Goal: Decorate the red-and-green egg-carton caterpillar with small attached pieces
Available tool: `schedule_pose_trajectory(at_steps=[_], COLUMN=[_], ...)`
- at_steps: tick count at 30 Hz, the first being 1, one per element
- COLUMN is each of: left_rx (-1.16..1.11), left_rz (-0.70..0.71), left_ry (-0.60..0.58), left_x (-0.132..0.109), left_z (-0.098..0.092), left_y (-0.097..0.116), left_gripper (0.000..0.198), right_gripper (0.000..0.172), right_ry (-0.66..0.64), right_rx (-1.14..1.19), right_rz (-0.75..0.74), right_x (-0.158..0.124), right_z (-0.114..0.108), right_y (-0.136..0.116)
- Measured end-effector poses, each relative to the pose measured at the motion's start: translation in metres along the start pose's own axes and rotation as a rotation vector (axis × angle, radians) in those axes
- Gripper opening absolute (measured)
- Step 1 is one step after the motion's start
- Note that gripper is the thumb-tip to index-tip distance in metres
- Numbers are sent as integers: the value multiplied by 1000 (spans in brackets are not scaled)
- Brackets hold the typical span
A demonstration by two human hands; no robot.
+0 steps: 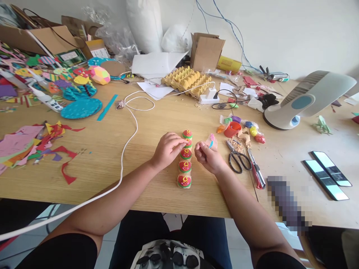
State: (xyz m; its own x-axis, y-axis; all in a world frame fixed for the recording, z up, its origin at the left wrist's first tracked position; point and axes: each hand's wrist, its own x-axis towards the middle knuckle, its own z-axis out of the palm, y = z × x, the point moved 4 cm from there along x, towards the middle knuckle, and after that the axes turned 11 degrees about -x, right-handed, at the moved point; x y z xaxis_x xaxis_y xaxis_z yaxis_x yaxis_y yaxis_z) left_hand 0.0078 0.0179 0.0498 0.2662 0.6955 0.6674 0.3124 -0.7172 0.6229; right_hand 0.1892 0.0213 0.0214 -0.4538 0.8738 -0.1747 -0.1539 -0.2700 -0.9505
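A strip of egg-carton cups (184,167) lies lengthwise before me, with several cups topped by red domes, green rims, yellow loops and small faces. My left hand (169,150) is at its left side, with thumb and forefinger pinched at the second dome from the far end, partly hiding it. On the other side, my right hand (209,157) is closed just off the strip. A small blue piece (211,144) sticks up from its fingers, seemingly a thin tool; the rest is hidden. Pinkish clear plastic (213,139) shows behind that hand.
Right of my right hand lie black scissors (238,158), a red utility knife (257,172), a red cup (232,129) and colored clay lumps (253,131). A white cable (123,149) crosses over my left forearm. Paper scraps (25,142) lie left; yellow egg trays (185,80) stand behind.
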Motion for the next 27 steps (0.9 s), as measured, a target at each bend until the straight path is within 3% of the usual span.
schedule_pose_trajectory(at_steps=[18, 27], left_rx=[-31, 15], left_rz=[50, 119], left_ry=[10, 22], left_x=[-2, -2], left_z=[0, 1], left_y=[2, 12], left_gripper=[9, 10], right_gripper=[47, 54], right_ry=[-16, 109], right_rx=[-20, -332], right_rz=[-28, -130], right_x=[0, -1], right_z=[1, 3], right_y=[3, 2])
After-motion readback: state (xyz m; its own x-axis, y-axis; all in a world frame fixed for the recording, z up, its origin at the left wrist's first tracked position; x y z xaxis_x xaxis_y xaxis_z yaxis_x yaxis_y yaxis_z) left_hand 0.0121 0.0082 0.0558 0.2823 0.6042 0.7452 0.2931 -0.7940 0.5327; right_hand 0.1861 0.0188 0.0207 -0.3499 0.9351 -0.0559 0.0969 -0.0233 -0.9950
